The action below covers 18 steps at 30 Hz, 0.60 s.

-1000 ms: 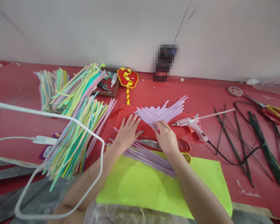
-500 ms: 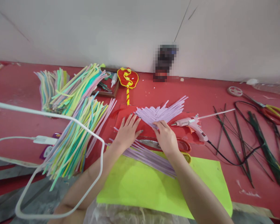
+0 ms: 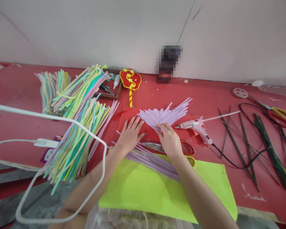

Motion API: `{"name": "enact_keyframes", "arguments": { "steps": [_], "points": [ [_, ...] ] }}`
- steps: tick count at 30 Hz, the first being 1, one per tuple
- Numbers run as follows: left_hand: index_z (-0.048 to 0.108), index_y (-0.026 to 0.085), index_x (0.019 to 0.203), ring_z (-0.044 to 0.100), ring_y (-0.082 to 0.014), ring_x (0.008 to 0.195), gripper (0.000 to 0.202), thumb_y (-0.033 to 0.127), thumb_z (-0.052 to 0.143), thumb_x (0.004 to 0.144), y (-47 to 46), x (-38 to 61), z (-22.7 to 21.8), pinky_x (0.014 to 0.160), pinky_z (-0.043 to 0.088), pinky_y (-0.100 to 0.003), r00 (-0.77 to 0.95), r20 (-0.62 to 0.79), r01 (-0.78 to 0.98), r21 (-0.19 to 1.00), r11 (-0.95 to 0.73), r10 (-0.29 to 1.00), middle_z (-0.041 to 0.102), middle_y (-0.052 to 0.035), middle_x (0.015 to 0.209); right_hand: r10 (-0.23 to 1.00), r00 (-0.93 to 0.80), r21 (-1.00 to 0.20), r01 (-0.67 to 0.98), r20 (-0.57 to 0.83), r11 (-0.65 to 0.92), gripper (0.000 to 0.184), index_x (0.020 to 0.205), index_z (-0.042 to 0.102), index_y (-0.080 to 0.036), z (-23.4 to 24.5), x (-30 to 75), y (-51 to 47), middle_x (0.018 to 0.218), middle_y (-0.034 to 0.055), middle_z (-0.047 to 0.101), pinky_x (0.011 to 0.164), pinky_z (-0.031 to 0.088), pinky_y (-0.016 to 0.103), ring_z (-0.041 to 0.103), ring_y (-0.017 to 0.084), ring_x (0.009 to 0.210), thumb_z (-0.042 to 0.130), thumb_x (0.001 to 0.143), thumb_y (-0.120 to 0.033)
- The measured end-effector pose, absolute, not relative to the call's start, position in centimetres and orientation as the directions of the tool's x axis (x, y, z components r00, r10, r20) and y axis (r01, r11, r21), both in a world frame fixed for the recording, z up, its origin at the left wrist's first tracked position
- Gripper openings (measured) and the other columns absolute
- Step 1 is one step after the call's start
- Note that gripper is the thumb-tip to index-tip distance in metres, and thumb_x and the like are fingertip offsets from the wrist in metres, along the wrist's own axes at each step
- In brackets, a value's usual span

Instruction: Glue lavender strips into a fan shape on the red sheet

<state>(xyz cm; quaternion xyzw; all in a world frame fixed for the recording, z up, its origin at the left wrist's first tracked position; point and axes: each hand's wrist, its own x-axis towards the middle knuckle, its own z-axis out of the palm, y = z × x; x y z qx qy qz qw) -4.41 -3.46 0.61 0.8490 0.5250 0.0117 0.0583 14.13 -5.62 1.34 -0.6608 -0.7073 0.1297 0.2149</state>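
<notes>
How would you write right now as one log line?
left hand: spread, beside purple strips | right hand: fingers at strips' lower tip | pink glue gun: lying right

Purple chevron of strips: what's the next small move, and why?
Probably press the lower point of the purple chevron down with the right hand, whose fingertips are there; the left hand, spread by its left edge, seems free to steady that side.

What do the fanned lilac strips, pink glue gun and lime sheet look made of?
Lilac strips: probably fuzzy chenille stems; matte, soft-edged.
Glue gun: likely hard plastic; smooth, moulded-looking, slight sheen.
Lime sheet: flat, thin-looking, matte; card, felt or foam, I can't tell which.
</notes>
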Motion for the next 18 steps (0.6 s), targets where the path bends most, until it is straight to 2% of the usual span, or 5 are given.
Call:
{"name": "enact_keyframes", "arguments": {
  "steps": [8, 18],
  "points": [
    [0.034, 0.013, 0.144, 0.021, -0.0298, 0.144, 0.056, 0.041, 0.037, 0.095, -3.77, -4.26, 0.74, 0.115, 0.022, -0.052, 0.434, -0.050, 0.898, 0.102, -0.428, 0.899, 0.027, -0.0144, 0.154, 0.988, -0.051, -0.493, 0.862, 0.144, 0.116, 0.019, 0.096, 0.063, -0.021, 1.67, 14.27, -5.71, 0.097, 0.0061, 0.066, 0.073, 0.047, 0.029, 0.063, 0.019, 0.087, 0.044, 0.092, -0.020],
    [0.038, 0.013, 0.141, 0.023, -0.0305, 0.143, 0.054, 0.041, 0.039, 0.095, -3.69, -4.17, 0.70, 0.115, 0.023, -0.052, 0.430, 0.009, 0.895, 0.125, -0.428, 0.903, 0.030, -0.0166, 0.153, 0.991, -0.038, -0.500, 0.860, 0.130, 0.098, 0.020, 0.099, 0.064, -0.020, 1.64, 14.26, -5.76, 0.099, 0.0061, 0.067, 0.074, 0.047, 0.029, 0.063, 0.020, 0.090, 0.045, 0.091, -0.018]
  ]
}}
